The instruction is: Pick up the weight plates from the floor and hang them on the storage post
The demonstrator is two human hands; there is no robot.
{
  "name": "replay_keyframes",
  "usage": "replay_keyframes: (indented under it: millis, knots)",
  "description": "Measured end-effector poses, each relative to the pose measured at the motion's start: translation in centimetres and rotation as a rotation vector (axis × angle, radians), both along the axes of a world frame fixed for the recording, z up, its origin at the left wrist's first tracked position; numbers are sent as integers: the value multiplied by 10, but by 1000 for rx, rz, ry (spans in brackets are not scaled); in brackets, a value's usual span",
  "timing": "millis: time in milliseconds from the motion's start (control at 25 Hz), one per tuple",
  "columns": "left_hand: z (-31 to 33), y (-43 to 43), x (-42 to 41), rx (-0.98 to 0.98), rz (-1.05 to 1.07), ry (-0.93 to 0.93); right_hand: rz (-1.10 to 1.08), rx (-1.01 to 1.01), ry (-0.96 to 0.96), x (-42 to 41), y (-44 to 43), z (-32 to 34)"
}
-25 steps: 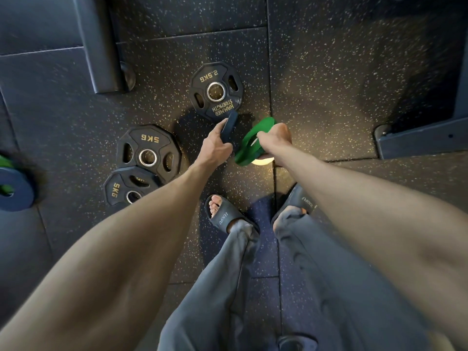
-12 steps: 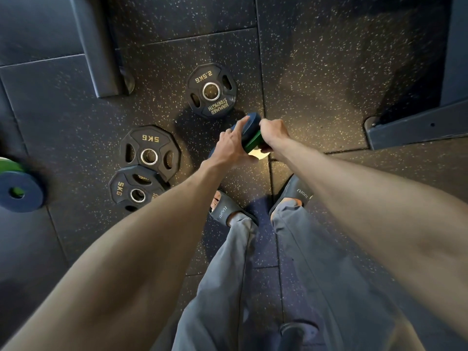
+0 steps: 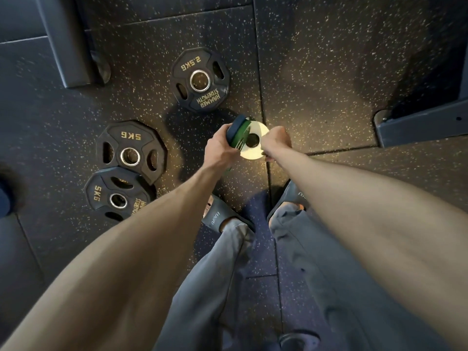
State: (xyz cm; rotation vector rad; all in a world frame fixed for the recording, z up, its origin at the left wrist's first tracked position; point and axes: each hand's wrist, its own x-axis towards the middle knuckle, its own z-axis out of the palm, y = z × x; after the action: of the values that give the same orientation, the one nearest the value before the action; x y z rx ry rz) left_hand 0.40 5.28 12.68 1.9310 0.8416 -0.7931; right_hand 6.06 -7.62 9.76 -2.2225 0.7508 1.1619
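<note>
Both forearms are bare to the edge of view, with no sleeve, watch or band on either. The left hand [image 3: 220, 151] and right hand [image 3: 276, 143] wear no gloves or rings that I can make out. Below the hands, loose grey trousers [image 3: 298, 274] bunch in soft folds at the ankles. Just beneath each hand sits a dark slide sandal [image 3: 217, 216], open-toed, with pale lettering across the strap; the other sandal [image 3: 295, 196] is half covered by the trouser hem.
</note>
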Motion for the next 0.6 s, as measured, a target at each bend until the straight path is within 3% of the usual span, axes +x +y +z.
replay_keyframes:
  millis: [160,400,600]
  knots:
    - [-56,15,-2,-73,224,149,67,-92,-3,-13,-15,-57]
    - [-93,47,-19,-247,591,89,-107,-124,-8,-12,-25,-120]
    - [-109,56,-9,102,496,206,-88,-160,-54,-10,-13,-141]
